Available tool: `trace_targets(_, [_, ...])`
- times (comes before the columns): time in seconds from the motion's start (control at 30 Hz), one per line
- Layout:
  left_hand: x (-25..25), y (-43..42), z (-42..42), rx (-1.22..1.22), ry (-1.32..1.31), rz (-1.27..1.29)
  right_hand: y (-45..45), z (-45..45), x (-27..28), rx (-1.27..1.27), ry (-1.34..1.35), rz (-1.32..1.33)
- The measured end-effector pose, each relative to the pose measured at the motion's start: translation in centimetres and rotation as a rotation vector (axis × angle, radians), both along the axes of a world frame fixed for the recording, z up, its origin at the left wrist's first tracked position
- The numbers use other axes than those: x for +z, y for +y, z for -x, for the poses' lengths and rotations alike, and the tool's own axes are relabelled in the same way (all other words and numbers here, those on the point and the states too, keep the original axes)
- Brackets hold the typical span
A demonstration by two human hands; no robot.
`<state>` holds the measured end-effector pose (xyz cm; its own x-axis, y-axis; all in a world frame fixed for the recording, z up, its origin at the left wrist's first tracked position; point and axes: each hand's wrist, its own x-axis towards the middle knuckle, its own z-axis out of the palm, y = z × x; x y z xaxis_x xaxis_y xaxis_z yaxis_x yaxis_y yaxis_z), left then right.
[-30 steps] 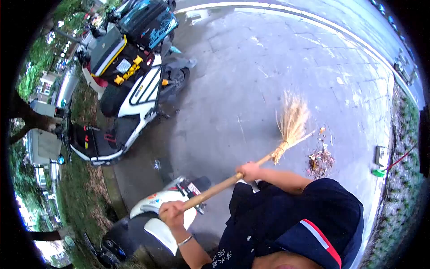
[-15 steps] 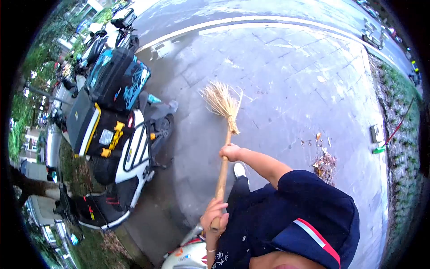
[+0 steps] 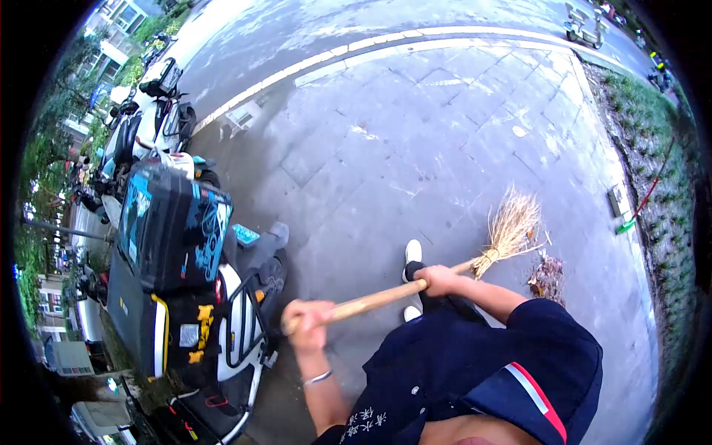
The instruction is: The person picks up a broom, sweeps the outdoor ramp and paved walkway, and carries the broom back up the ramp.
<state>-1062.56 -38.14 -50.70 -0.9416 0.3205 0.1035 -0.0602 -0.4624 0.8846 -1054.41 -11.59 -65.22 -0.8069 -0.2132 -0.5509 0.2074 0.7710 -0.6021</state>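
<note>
A straw broom with a wooden handle (image 3: pixel 374 299) lies slantwise across the view in front of my body. My left hand (image 3: pixel 308 324), a bracelet at its wrist, is wrapped round the top end of the handle and slightly blurred. Further down, close to the bristles, my right hand (image 3: pixel 437 281) is closed round the handle. The spread straw bristles (image 3: pixel 512 226) are on the right, low over or on the paving; contact is hard to make out. Just below them lies a small pile of dry leaves (image 3: pixel 547 280).
Scooters with delivery boxes (image 3: pixel 174 230) stand along the left. A green-and-red long-handled tool (image 3: pixel 627 225) and a pale box (image 3: pixel 618 200) are at the planted strip (image 3: pixel 638 133) on the right. A kerb (image 3: pixel 348 48) borders the road, where a vehicle (image 3: pixel 584 26) shows.
The broom has swung from pointing forward to pointing right, its bristles now near the leaf pile. My left hand moved left and up, my right hand right. The view has shifted.
</note>
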Motion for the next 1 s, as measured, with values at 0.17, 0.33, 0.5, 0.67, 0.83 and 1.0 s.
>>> trace_targets(0.17, [8.2,-0.7,5.0,0.055,0.378,0.009,-0.3,9.3,4.2,0.047,0.411,0.259])
trace_targets(0.33, [8.1,6.1,8.5,-0.036,0.732,0.407,3.3,20.9,1.2,-0.031,0.650,0.152])
trace_targets(0.5, [3.7,16.4,14.2,-0.216,0.796,0.628,11.1,27.6,-3.1,-0.021,0.534,0.020])
trace_targets(0.67, [-1.9,19.7,23.0,-0.206,0.588,0.351,18.1,29.2,-6.0,-0.220,0.424,-0.112])
trace_targets(0.83, [-6.1,30.0,30.3,-0.499,0.372,0.300,28.3,28.0,-8.6,-0.495,0.292,-0.323])
trace_targets(1.0, [-3.3,40.7,36.1,-0.913,0.337,0.215,31.4,24.5,-6.9,-0.849,0.125,-0.291])
